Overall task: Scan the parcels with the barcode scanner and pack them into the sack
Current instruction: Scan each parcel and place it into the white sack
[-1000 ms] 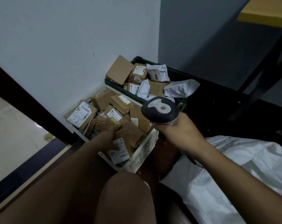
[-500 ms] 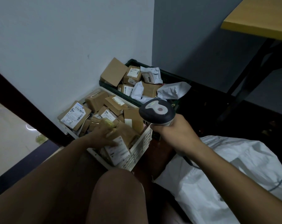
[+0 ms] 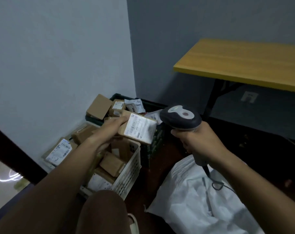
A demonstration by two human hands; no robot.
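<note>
My left hand [image 3: 108, 132] grips a brown cardboard parcel [image 3: 138, 128] by its left edge and holds it above the baskets, its white barcode label facing up. My right hand [image 3: 199, 142] is wrapped round the handle of the dark barcode scanner [image 3: 181, 118], whose head sits just right of the parcel and points toward it. The white sack [image 3: 199, 200] lies crumpled on the floor at the lower right, under my right forearm. A white slatted basket [image 3: 130, 173] below my left arm holds several more brown parcels.
A dark green crate [image 3: 153, 144] behind the white basket holds boxes and white mailer bags. A yellow-topped table [image 3: 244, 63] on black legs stands at the right. Walls meet in a corner behind the crates. My knee [image 3: 102, 213] is at the bottom centre.
My left hand has lifted a labelled parcel out of the white basket and raised it up beside the scanner. The right hand with the scanner has stayed roughly in place; the view has tilted upward.
</note>
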